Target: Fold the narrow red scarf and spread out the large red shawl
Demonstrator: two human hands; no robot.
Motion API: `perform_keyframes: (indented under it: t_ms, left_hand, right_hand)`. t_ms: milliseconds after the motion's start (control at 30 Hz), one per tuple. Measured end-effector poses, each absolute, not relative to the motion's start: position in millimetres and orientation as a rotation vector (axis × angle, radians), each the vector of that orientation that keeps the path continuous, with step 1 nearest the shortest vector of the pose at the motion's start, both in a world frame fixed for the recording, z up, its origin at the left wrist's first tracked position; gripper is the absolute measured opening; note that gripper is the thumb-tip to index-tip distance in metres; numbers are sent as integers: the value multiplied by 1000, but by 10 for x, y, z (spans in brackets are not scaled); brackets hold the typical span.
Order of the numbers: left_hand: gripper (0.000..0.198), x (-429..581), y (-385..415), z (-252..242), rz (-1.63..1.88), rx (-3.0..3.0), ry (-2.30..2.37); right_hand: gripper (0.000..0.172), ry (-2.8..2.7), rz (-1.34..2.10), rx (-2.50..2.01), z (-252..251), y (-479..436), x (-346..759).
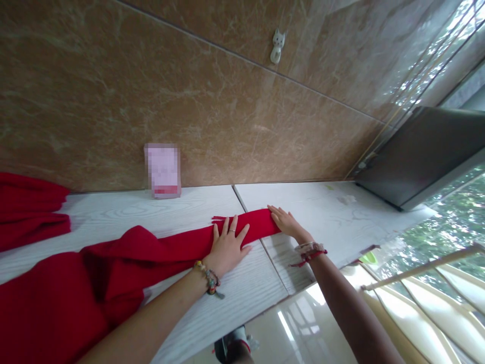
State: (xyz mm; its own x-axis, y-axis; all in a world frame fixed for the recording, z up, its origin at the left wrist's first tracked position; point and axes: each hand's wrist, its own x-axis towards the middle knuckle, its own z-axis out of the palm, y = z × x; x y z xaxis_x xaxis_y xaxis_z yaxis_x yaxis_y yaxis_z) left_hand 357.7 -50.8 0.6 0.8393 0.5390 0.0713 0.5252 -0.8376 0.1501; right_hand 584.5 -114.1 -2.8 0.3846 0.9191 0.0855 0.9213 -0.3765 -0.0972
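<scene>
A long red scarf (pixel 159 250) lies across the white wood-grain table (pixel 125 212), bunched at the lower left and narrowing to a folded end at the middle. My left hand (pixel 228 246) lies flat on the scarf with its fingers spread, a ring on one finger and a beaded bracelet on the wrist. My right hand (pixel 287 224) rests open at the scarf's far end, fingertips on the red cloth, with bracelets and a red string round the wrist.
More red cloth (pixel 30 207) lies at the table's far left. A small pink card (pixel 162 171) leans on the brown marble wall. A dark flat appliance (pixel 417 156) sits at the right end. A white cat-shaped hook (pixel 277 45) hangs on the wall. Glossy floor shows below.
</scene>
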Motion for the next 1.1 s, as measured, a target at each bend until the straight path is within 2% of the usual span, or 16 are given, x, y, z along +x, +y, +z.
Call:
perform_keyframes:
  t_ms: [167, 367, 500, 733, 833, 933, 1100]
  left_hand:
    - [56, 3574, -513, 29, 153, 2876, 850]
    - [56, 3585, -504, -4, 185, 2888, 848]
    - [57, 3593, -497, -30, 191, 2890, 842]
    - [56, 3583, -513, 16, 170, 2873, 846]
    - [55, 3580, -516, 17, 172, 2859, 846]
    - [56, 3580, -514, 2, 179, 2860, 847]
    - [56, 3580, -513, -7, 190, 2875, 841]
  right_hand:
    - [45, -1587, -253, -2336, 97, -1068, 5785]
    - [42, -1921, -94, -2114, 37, -883, 5347]
    - [42, -1971, -56, -2202, -45, -903, 5385]
    - [43, -1727, -11, -2498, -40, -1098, 5861]
    - [43, -1607, -131, -2567, 26, -1125, 5949]
    - [43, -1546, -242, -2453, 107, -1046, 5830]
    - [41, -1836, -123, -2149, 81, -861, 5420]
